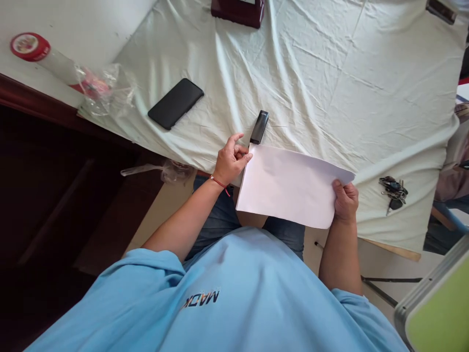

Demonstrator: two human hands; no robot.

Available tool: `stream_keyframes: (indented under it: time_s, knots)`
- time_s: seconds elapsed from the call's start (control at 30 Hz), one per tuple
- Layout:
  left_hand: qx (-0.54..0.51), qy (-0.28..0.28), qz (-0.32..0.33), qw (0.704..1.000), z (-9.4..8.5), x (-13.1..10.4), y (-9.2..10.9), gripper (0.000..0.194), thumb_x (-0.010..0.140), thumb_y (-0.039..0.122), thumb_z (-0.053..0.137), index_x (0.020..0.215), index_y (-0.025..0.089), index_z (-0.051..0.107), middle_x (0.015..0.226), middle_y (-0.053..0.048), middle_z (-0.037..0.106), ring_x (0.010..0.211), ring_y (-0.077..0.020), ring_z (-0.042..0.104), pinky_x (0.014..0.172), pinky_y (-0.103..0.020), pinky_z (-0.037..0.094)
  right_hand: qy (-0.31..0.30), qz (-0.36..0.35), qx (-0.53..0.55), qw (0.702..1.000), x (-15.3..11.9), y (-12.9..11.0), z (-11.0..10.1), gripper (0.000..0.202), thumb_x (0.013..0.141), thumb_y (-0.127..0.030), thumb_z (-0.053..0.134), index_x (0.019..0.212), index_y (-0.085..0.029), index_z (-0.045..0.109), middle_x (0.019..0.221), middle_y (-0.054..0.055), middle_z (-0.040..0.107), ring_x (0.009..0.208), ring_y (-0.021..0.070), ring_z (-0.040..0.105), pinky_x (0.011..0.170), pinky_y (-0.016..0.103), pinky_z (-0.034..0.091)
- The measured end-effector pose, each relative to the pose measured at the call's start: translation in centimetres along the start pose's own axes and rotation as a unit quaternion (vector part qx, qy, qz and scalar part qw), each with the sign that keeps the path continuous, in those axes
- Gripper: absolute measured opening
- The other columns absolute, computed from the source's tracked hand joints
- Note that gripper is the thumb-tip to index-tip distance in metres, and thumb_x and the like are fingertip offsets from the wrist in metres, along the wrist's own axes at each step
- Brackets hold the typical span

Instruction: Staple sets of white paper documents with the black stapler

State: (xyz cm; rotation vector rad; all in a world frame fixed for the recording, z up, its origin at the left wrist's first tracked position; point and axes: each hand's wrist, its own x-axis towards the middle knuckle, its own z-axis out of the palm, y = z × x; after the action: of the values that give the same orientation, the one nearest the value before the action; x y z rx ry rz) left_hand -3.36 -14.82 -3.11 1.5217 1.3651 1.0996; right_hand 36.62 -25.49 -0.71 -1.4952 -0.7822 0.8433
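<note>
White paper [289, 186], perhaps more than one sheet, is held level in front of my body, over the table's near edge. My left hand [231, 159] pinches its upper left corner between thumb and finger, with the index finger stretched out. The right side of the paper is gripped by my right hand [345, 199], thumb on top and the other fingers partly hidden. Just beyond the upper left corner lies a black stapler [260, 128] on the cloth; its near end meets the paper's edge, and I cannot tell whether the paper is in its jaw.
A pale cloth [308, 73] covers the table. On it lie a black phone [176, 103], a bunch of keys [394, 193] and a dark red box [238, 11]. At the left is a clear jar with a red lid [30, 46] beside crumpled plastic [104, 90]. A green-topped board [439, 303] stands lower right.
</note>
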Motion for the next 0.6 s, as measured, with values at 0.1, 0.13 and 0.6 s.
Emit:
stream_keyframes:
  time_s: [0.1, 0.13, 0.6]
  knots:
    - [-0.021, -0.008, -0.007, 1.000, -0.1, 0.0, 0.3, 0.071, 0.091, 0.036, 0.083, 0.158, 0.021, 0.065, 0.091, 0.002, 0.083, 0.067, -0.0132, 0.061, 0.073, -0.031, 0.054, 0.018, 0.024, 0.017, 0.999, 0.0, -0.1, -0.3, 0.051, 0.065, -0.069, 0.111, 0.083, -0.028, 0.087, 0.094, 0.003, 0.088, 0.084, 0.0203, 0.073, 0.078, 0.036, 0.063]
    - [-0.026, -0.009, -0.008, 1.000, -0.1, 0.0, 0.4, 0.069, 0.091, 0.035, 0.083, 0.156, 0.021, 0.066, 0.089, 0.003, 0.082, 0.067, -0.0133, 0.062, 0.073, -0.031, 0.054, 0.023, 0.030, 0.018, 0.999, 0.0, -0.2, -0.4, 0.050, 0.063, -0.067, 0.111, 0.082, -0.028, 0.087, 0.092, 0.003, 0.087, 0.080, 0.0196, 0.071, 0.075, 0.035, 0.062]
    - [-0.079, -0.087, -0.027, 0.993, -1.0, 0.3, 1.7, 0.041, 0.087, 0.050, 0.088, 0.112, 0.018, 0.081, 0.087, -0.003, 0.086, 0.072, -0.0148, 0.069, 0.073, -0.029, 0.054, 0.055, -0.006, 0.010, 0.998, 0.2, -0.4, 0.1, 0.061, 0.067, -0.079, 0.108, 0.088, -0.028, 0.084, 0.091, 0.002, 0.085, 0.097, 0.0236, 0.079, 0.094, 0.042, 0.070]
